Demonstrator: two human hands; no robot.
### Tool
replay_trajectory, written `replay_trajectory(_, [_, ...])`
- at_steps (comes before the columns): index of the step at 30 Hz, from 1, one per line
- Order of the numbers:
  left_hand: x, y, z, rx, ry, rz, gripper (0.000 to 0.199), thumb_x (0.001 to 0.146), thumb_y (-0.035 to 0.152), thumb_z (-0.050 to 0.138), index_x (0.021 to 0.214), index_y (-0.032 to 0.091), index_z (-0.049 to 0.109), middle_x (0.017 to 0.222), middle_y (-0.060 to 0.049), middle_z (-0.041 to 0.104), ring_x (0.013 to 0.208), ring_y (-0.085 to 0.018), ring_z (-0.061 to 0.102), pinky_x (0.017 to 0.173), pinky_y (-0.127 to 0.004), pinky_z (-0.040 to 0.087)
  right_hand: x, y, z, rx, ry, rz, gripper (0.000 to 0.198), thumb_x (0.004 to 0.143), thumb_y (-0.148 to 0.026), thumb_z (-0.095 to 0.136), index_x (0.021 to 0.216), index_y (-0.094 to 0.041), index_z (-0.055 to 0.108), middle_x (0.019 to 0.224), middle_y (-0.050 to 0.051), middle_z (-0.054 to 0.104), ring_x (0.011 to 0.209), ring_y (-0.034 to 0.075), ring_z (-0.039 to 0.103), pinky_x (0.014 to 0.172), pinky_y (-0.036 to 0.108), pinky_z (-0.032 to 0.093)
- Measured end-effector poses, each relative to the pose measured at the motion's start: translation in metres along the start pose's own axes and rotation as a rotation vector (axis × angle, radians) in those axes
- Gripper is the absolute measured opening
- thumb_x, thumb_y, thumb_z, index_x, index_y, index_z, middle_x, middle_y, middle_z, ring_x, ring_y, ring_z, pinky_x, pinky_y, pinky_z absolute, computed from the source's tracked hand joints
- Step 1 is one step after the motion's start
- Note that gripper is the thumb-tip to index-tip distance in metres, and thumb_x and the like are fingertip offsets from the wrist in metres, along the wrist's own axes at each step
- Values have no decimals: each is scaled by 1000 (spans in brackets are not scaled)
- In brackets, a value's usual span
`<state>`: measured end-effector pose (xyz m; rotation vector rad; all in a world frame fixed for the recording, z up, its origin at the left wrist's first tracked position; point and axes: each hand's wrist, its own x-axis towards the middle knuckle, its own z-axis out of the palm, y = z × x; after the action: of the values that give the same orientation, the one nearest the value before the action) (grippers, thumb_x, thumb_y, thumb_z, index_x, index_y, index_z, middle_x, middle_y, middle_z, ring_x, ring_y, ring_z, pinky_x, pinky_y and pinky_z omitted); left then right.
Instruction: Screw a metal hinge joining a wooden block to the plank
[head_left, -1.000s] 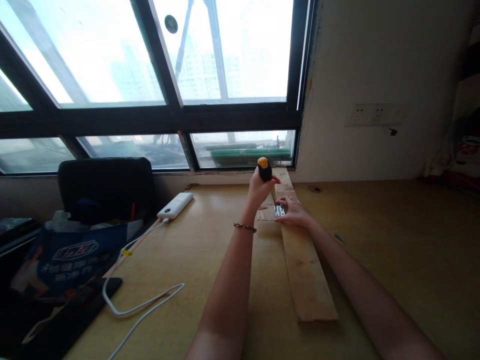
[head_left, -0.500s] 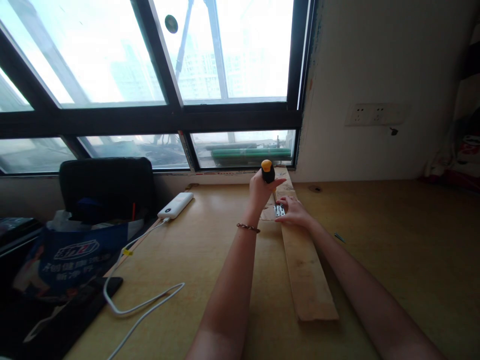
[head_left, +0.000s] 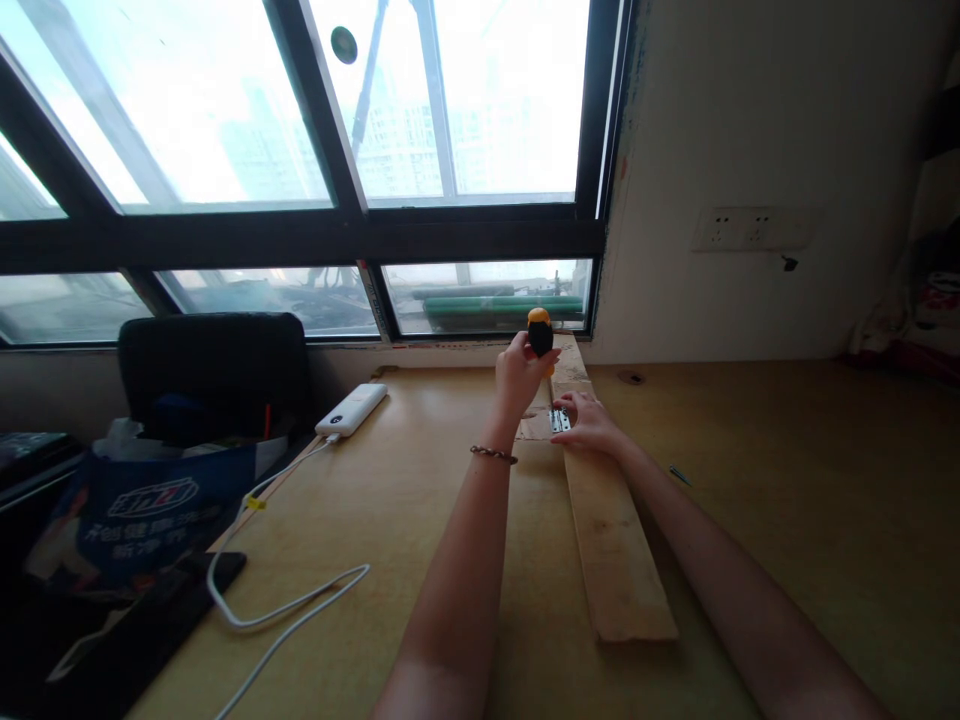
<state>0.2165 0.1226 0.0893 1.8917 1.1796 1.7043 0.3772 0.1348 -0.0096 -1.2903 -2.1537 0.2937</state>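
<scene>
My left hand (head_left: 519, 375) is closed round the handle of a yellow and black screwdriver (head_left: 540, 335), held upright over the far part of a long wooden board (head_left: 615, 550). The screwdriver's shaft points down toward a silver metal hinge (head_left: 559, 420); its tip is too small to make out. My right hand (head_left: 589, 422) pinches the hinge between thumb and fingers against the board. A second piece of wood (head_left: 531, 424) shows under the hinge's left side, partly behind my left wrist.
On the table (head_left: 420, 480), a white power bank (head_left: 352, 411) with a white cable (head_left: 300, 612) lies to the left. A small screw (head_left: 680, 475) lies right of the board. Beyond stand a black chair (head_left: 214, 370), a blue bag (head_left: 150, 510) and the window.
My left hand's fingers have shifted their grip on the screwdriver, and its handle has moved slightly up and right. My right hand and the hinge stay in place.
</scene>
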Motion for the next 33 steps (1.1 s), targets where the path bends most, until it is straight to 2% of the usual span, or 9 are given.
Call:
replay_trajectory(7, [-2,-8,6,-229,-133,7,23,80,32,49,96,18,40,78,-4,64,70,-13,62,62,-23,45,-1,-2,-1,5,-10,8,64,47,-46,77,103,-22,56,112,5,56,105,24,48,90,38,35])
replay_trajectory(13, [-3,-16,18,-141,-46,-19,38,64,37,67,85,18,42,69,2,56,62,-12,55,57,-24,41,-1,-4,-2,0,1,9,61,48,-45,77,101,-22,57,111,4,57,104,24,48,89,38,36])
replay_trajectory(17, [-4,-12,19,-50,-3,-3,31,65,39,67,76,18,47,68,1,53,62,-11,51,57,-23,39,-1,-4,-3,15,6,24,62,46,-45,78,100,-22,57,109,5,57,103,24,49,89,37,36])
replay_trajectory(21, [-4,-7,16,140,56,44,36,59,45,70,69,17,50,72,1,48,64,-11,48,57,-23,36,-2,-4,-3,10,7,28,62,46,-46,77,100,-22,56,110,4,57,103,24,49,89,38,36])
replay_trajectory(26, [-3,-3,12,242,71,65,40,53,47,73,67,17,50,72,0,48,63,-12,46,56,-23,35,-1,-5,-3,3,-1,34,63,46,-46,77,101,-22,56,109,5,58,103,24,49,89,39,36])
replay_trajectory(29, [-2,-4,11,227,64,62,42,51,44,75,72,17,52,74,-1,53,66,-13,50,59,-24,38,-1,-5,-3,0,-6,39,63,47,-47,77,101,-22,55,108,5,58,103,25,49,88,39,37])
replay_trajectory(33, [-2,-7,8,46,-30,23,37,55,38,74,79,17,54,71,0,60,65,-12,55,59,-23,42,-1,-4,-2,4,-3,36,65,46,-46,77,102,-22,55,109,5,58,104,25,49,89,39,36])
